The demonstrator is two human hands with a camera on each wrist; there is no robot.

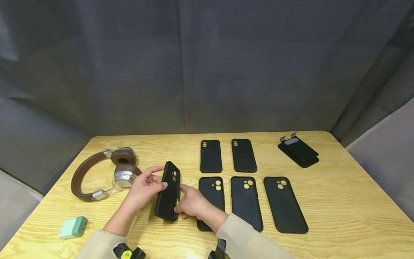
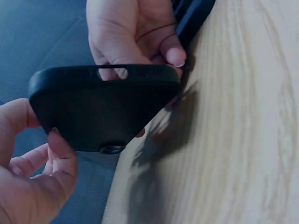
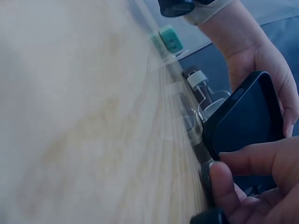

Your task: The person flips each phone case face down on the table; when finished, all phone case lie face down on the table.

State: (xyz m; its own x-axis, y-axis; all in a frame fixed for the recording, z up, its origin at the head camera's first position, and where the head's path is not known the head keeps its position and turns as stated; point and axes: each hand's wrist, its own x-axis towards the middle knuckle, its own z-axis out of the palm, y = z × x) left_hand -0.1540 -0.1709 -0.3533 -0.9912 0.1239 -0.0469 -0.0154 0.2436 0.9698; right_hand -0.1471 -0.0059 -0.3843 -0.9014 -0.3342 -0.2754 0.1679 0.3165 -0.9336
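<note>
A black phone case (image 1: 167, 199) is tilted up on its edge, between both hands over the table's front middle. My left hand (image 1: 145, 187) pinches its left long edge near the upper half, thumb on the back face. On the opposite long edge, lower down, my right hand (image 1: 194, 204) grips with thumb and fingers. The left wrist view shows the end of the case (image 2: 149, 74) with a small port slot, and its camera cutout lies toward the far end. From the right wrist, the hollow inner side of the case (image 3: 250, 119) is visible.
Several more black phone cases (image 1: 247, 201) lie in two rows to the right. Two dark flat pieces, one with a grey strip (image 1: 292, 141), overlap at the far right. Brown headphones (image 1: 84, 172) and a mint-green charger plug (image 1: 73, 227) are on the left.
</note>
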